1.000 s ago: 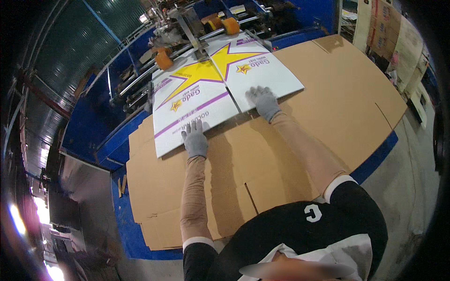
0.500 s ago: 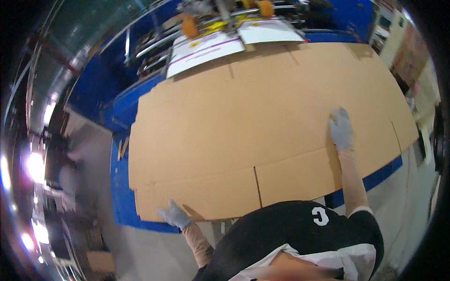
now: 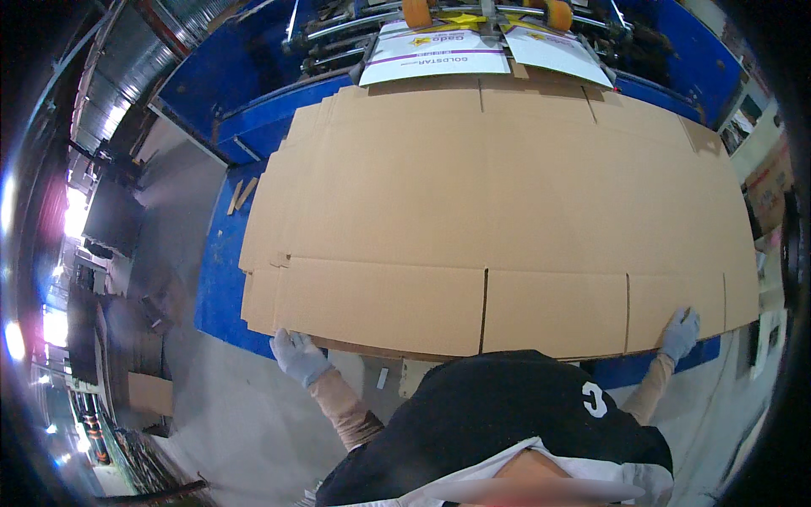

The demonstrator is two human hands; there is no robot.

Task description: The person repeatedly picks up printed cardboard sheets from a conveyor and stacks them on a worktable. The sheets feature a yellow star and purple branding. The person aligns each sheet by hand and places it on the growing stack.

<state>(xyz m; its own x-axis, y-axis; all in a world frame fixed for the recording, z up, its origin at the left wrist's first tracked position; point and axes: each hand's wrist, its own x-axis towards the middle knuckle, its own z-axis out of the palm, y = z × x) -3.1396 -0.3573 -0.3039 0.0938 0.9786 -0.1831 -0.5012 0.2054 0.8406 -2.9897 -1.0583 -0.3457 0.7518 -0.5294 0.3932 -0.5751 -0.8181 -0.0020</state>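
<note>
A large brown cardboard sheet (image 3: pixel 397 186), creased and slotted into flaps, lies flat before me. Staggered edges along its left side show more sheets under it. My left hand (image 3: pixel 300 357), in a grey glove, is at the near left edge of the cardboard with its fingers apart; whether it touches the edge is hard to tell. On the near right flap rests my right hand (image 3: pixel 681 335), also gloved, fingers stretched forward over the board. The hands are far apart, near opposite ends of the near edge.
Under the cardboard is a blue table (image 3: pixel 221 283), with two thin wooden strips (image 3: pixel 240 196) on its left. At the far side stands a blue machine with metal rods, an orange roller (image 3: pixel 416 13) and white printed sheets (image 3: pixel 439 57). Lower left, a cardboard piece (image 3: pixel 150 394) stands near the floor.
My right hand has come back from the middle of the board to its near right edge. My left hand stays near the left corner. The view has shifted, and staggered sheet edges now show at left.
</note>
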